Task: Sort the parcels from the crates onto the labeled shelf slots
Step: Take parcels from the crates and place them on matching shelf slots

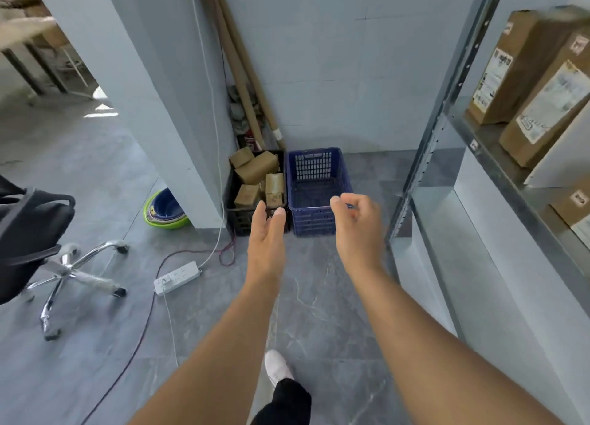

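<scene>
Grey marbled floor tiles (319, 281) run up to a white wall, where two crates stand side by side and touching. The black crate (238, 223) on the left holds a jumble of brown cardboard parcels (257, 169). The blue crate (314, 223) on the right shows its bare perforated bottom.

Both arms reach forward toward the crates, and neither hand holds anything. The left hand (266, 233) is flat with straight fingers, and in this view its fingertips lie over the near wall of the black crate, just short of the parcels. The right hand (357, 226) has loosely curled fingers, its thumb and fingers a little apart, and it sits over the near right corner of the blue crate. How far the hands are from the crates in depth cannot be told.

On the right stands a metal shelf (498, 166) with taller labeled boxes (517, 73) leaning on its upper level. On the left are an office chair (32, 226), a white power strip (177, 277) with cables, and stacked bowls (164, 210) beside a pillar. Cardboard tubes (242, 73) lean in the corner behind the black crate. One white shoe (277, 365) shows between the arms.
</scene>
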Tool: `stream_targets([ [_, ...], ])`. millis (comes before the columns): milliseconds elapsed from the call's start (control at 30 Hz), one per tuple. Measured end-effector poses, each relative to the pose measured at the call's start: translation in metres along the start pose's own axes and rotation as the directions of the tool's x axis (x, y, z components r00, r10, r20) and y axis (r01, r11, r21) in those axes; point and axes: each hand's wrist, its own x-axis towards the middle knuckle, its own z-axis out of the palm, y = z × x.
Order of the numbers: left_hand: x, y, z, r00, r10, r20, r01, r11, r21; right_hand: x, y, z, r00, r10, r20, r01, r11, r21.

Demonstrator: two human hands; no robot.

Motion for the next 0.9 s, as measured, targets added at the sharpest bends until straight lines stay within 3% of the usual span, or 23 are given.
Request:
stream_targets([
  [500,0.326,0.044,-0.001,0.997,-0.054,-0.060,0.051,0.997,-0.050,0.252,-0.032,0.209,0.996,-0.032,0.086,0.034,0.999,-0.017],
  [900,0.524,0.035,-0.011,0.982,-0.139,-0.128,0.137,0.990,-0.026,0.399,-0.007,0.346,0.984,0.097,0.152,-0.086,0.993,-0.082],
])
